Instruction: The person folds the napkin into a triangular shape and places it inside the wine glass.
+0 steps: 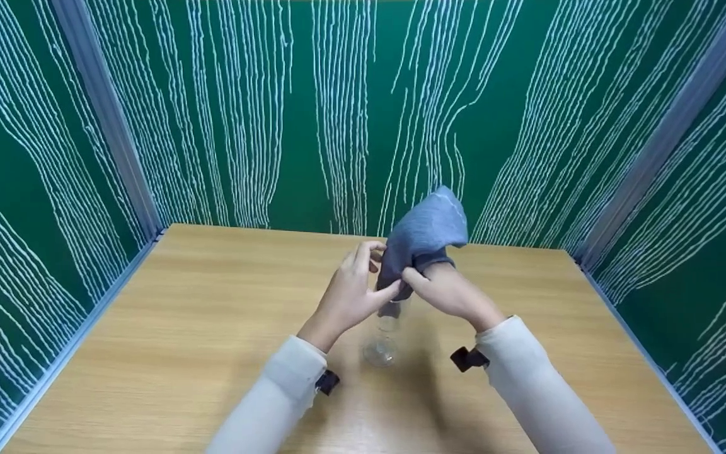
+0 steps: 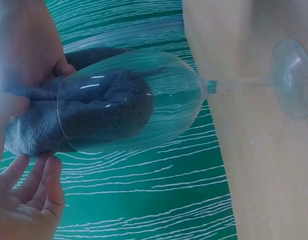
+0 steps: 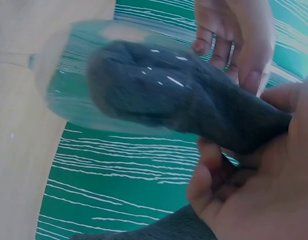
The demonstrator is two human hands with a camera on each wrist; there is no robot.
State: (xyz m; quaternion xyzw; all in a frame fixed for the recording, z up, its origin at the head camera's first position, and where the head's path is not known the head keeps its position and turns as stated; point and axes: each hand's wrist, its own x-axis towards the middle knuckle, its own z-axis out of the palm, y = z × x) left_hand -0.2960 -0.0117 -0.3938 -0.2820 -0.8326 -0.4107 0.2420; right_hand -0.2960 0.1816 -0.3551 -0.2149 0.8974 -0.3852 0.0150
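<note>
A grey-blue cloth [image 1: 426, 227] is bunched, with its lower end inside the bowl of a clear stemmed wine glass [image 2: 183, 110]. The glass is upright, its round foot [image 1: 380, 352] low over the wooden table. My right hand [image 1: 448, 290] grips the cloth above the rim, thumb on one side and curled fingers [image 3: 208, 175] on the other. My left hand [image 1: 353, 287] is on the cloth's left side, thumb against it near the rim and fingers loosely bent beside it. Part of the cloth flops over my right hand.
The wooden table [image 1: 212, 302] spreads around the glass. Green walls [image 1: 300, 157] with white wavy lines stand behind and at both sides, joined by grey corner posts [image 1: 640, 145]. A small black device [image 1: 469, 359] sits at each wrist.
</note>
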